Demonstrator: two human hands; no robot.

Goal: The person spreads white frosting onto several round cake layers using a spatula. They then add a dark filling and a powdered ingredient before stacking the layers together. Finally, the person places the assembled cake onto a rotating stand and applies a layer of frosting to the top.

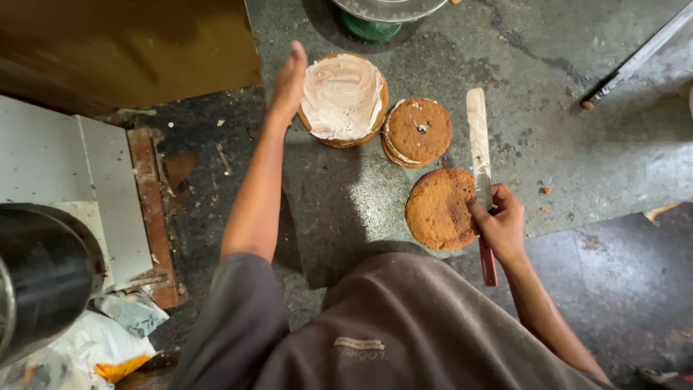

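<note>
A dark stone counter (577, 144) carries three round cakes: a cream-topped cake (342, 98) farthest away, a smaller cake (419, 131) just beside it, and a plain brown cake (439, 209) nearest the person. The left hand (289, 81) reaches forward on a straight arm, fingers extended together, touching the cream-topped cake's left edge. The right hand (499, 222) has its fingers closed around a long spatula (479, 152), red handle toward the person and creamy blade pointing straight away, beside the plain cake's right edge.

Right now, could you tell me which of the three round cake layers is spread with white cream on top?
The cream-topped layer by the left hand; the other two layers have bare brown tops.
</note>
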